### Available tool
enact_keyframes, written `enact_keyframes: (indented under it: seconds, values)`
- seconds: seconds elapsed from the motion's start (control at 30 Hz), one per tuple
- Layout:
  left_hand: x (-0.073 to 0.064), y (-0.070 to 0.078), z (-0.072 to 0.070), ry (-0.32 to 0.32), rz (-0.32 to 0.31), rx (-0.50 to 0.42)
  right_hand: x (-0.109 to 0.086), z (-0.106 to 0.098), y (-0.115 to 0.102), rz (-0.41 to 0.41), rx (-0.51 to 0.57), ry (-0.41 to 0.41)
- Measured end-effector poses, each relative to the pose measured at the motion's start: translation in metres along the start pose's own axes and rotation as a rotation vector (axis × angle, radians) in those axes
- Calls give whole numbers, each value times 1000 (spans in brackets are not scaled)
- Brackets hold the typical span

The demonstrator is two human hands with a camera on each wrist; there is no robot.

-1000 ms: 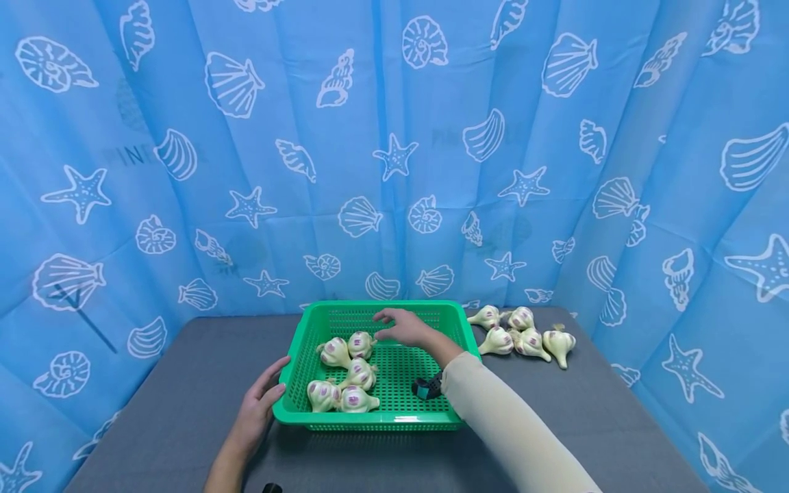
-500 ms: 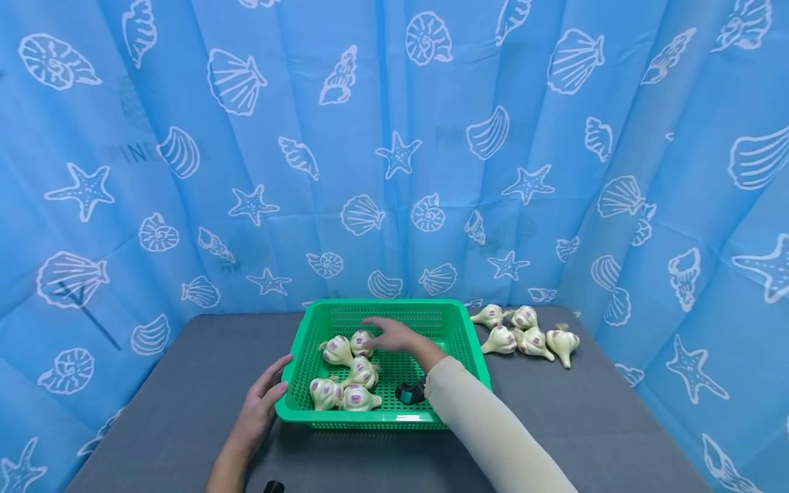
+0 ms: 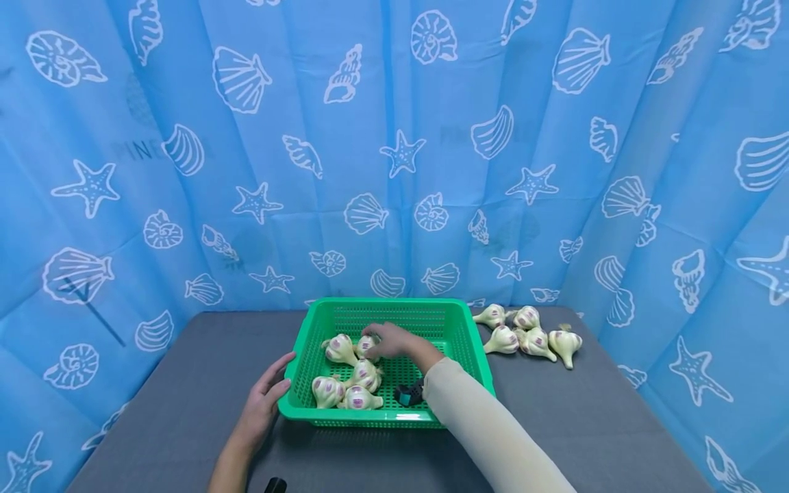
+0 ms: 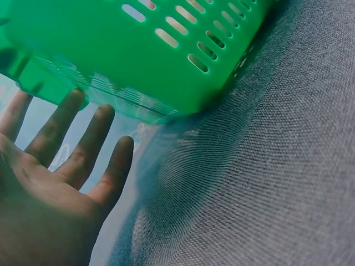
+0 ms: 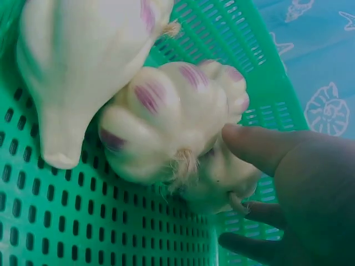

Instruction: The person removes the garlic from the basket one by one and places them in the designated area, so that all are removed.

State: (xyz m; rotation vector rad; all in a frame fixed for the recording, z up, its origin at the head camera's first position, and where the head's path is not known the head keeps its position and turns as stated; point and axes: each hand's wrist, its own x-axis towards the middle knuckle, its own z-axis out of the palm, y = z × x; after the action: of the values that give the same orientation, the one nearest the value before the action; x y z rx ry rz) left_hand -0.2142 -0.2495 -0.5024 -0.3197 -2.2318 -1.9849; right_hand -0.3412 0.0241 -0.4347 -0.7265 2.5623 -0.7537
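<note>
A green plastic basket (image 3: 401, 415) with slotted walls holds several garlic bulbs (image 3: 329, 391), white with purple patches. Over its back middle, my right hand (image 3: 397, 339) reaches to the rearmost garlic bulb (image 3: 364, 345), fingers arched above it. In the right wrist view the thumb (image 5: 258, 145) overlaps this bulb from above, while the other fingers (image 5: 249, 245) extend below it, with a gap. At the basket's left side, my left hand (image 3: 259, 405) has its fingertips right at the rim. The left wrist view shows its fingers (image 4: 89, 147) straight and spread.
More garlic bulbs (image 3: 535, 342) lie in a cluster on the grey cloth-covered table (image 3: 585, 424), right of the basket. A dark device (image 3: 409, 394) is at my right wrist. A small black object (image 3: 275, 485) shows at the bottom edge. A blue shell-patterned curtain (image 3: 401, 185) hangs behind.
My right hand has moved left and down from over the basket's middle to the rearmost garlic bulb. The left hand stays at the rim. The head view has shifted slightly.
</note>
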Motion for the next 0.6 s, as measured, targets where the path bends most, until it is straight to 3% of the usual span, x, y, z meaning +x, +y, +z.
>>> enact_keyframes:
  seconds: [0.6]
  values:
    - [1, 5, 3, 18, -86, -35, -11, -8, 12, 0, -19, -28]
